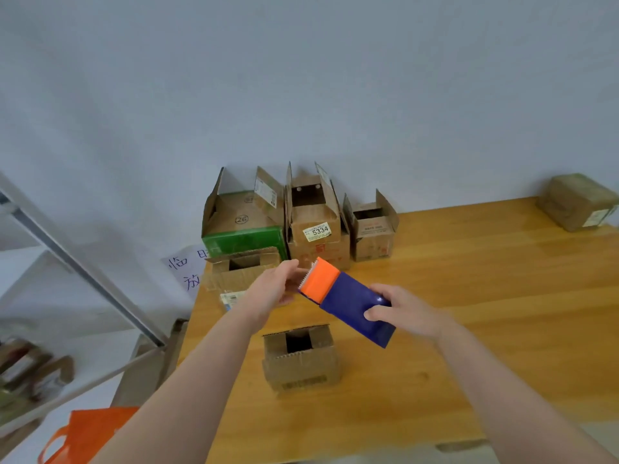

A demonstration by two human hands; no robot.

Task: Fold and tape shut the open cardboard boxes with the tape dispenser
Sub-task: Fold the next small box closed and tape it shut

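Wooden table (469,296) holding one small open box (301,363) near the front, a cluster of open boxes (316,236) back-left, an apparently closed box (576,202) far right.

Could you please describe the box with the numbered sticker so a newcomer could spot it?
Three open boxes stand in a row where the wooden table meets the wall. It is the middle box, the only one with a sticker reading 5334.

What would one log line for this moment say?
right hand: grips tape dispenser | left hand: fingers by its orange end | nearest box: open, untaped, on table
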